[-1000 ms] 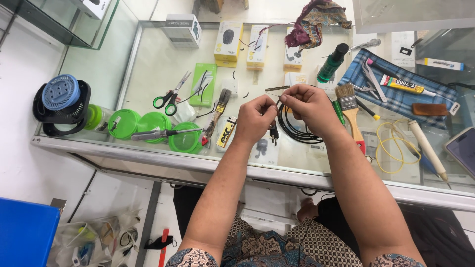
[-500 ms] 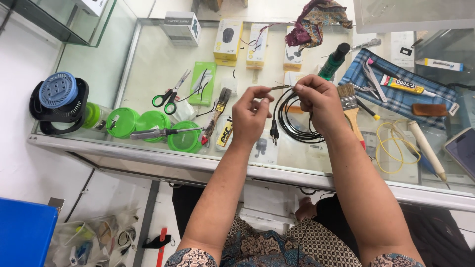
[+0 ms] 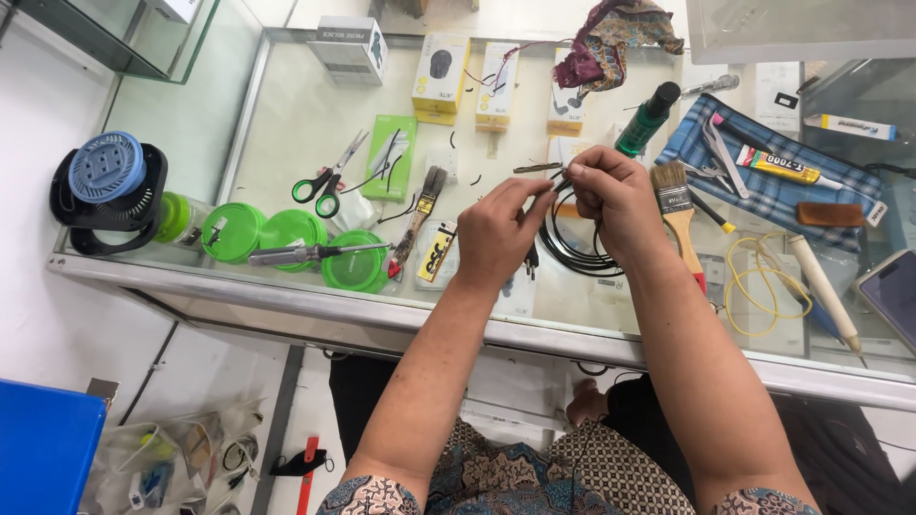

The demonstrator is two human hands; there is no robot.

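Black cable (image 3: 572,250); green-handled scissors (image 3: 324,183); green round lids (image 3: 286,234); blue-and-white checked cloth (image 3: 773,186); yellow wire loop (image 3: 759,286); blue fan (image 3: 107,167); dark green bottle (image 3: 647,119); maroon patterned rag (image 3: 611,38).

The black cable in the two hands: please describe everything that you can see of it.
The thin black cable looks like rubber-coated wire, wound in a loose coil of several loops. The coil hangs below the hands and lies partly on the glass counter top. The left hand and the right hand pinch its upper end between their fingertips, close together above the glass. A small dark plug hangs beside the left hand. The cable's end itself is hidden by the fingers.
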